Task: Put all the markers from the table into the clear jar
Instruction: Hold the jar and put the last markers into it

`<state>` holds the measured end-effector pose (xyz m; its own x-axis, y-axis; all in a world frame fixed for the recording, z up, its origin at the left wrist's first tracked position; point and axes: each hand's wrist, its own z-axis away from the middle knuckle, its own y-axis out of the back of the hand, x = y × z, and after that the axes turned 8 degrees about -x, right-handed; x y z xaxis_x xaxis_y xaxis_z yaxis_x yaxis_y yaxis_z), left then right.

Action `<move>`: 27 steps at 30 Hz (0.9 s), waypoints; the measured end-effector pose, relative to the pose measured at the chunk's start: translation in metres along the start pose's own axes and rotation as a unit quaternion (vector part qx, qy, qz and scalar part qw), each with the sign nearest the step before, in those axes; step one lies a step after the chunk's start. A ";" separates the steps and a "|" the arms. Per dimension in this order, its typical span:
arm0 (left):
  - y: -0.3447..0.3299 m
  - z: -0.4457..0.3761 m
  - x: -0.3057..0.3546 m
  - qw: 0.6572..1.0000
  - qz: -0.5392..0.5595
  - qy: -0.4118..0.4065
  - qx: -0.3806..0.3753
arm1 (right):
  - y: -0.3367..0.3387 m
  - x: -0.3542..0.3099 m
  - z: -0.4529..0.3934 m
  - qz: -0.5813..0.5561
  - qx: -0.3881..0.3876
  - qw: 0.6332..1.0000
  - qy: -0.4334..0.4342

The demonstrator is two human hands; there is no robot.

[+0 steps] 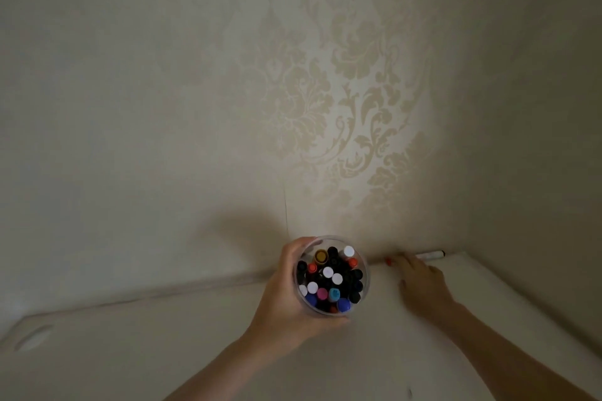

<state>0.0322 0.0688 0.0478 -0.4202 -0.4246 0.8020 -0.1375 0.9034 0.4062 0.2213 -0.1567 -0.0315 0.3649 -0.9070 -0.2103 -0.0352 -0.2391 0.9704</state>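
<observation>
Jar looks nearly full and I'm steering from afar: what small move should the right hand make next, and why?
Probably curl the right hand around the white marker lying along the wall. Its fingers reach flat to that marker without pinching it, while the left hand grips the clear round jar packed with capped markers. A red tip shows by the fingers; whether it is a second marker is unclear.

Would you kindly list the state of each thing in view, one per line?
Clear jar: upright, lid off, packed with capped markers, gripped by the left hand.
Left hand: curled round the jar.
Right hand: stretched to the wall, fingers over a marker; grip unclear.
Marker: lying along the wall on the table, black cap on, partly hidden by the fingers.
Table: white, bare here.
</observation>
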 end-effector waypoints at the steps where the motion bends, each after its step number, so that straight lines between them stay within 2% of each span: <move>1: 0.000 0.000 0.000 1.000 -0.003 0.000 -0.003 | -0.002 -0.001 -0.004 0.001 0.025 1.000 0.007; 4: 0.003 -0.001 -0.001 1.000 -0.005 0.006 -0.016 | -0.001 -0.004 -0.010 0.070 0.078 0.995 0.003; 8: 0.004 -0.001 -0.002 1.000 -0.018 0.008 -0.021 | 0.010 0.004 0.006 0.123 0.056 0.990 0.038; 10: 0.002 0.000 0.000 1.000 -0.019 0.006 -0.021 | 0.022 0.010 0.020 0.091 0.053 0.992 0.064; 12: 0.000 0.004 0.004 0.999 -0.021 0.002 -0.024 | 0.050 -0.003 0.046 -0.038 0.151 0.983 0.094; 14: -0.003 0.004 0.005 0.999 -0.020 -0.002 -0.030 | 0.095 -0.032 0.082 -0.223 0.285 0.928 0.089; 16: -0.005 0.005 0.007 0.999 -0.016 -0.005 -0.030 | 0.140 -0.063 0.122 -0.344 0.353 0.864 0.103; 18: -0.008 0.007 0.007 0.999 -0.017 -0.004 -0.028 | 0.168 -0.088 0.156 -0.399 0.396 0.813 0.151; 20: -0.010 0.008 0.008 0.999 -0.025 -0.013 -0.019 | 0.173 -0.108 0.173 -0.443 0.382 0.784 0.207; 23: -0.013 0.010 0.012 0.999 -0.026 -0.018 -0.008 | 0.152 -0.130 0.174 -0.447 0.317 0.806 0.222; 27: -0.017 0.017 0.019 1.000 -0.020 -0.022 -0.004 | 0.130 -0.148 0.167 -0.424 0.284 0.836 0.203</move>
<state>0.0111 0.0467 0.0489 -0.4528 -0.4579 0.7651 -0.1474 0.8847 0.4423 0.0076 -0.1111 0.1061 0.7640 -0.1639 -0.6240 0.0025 -0.9665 0.2568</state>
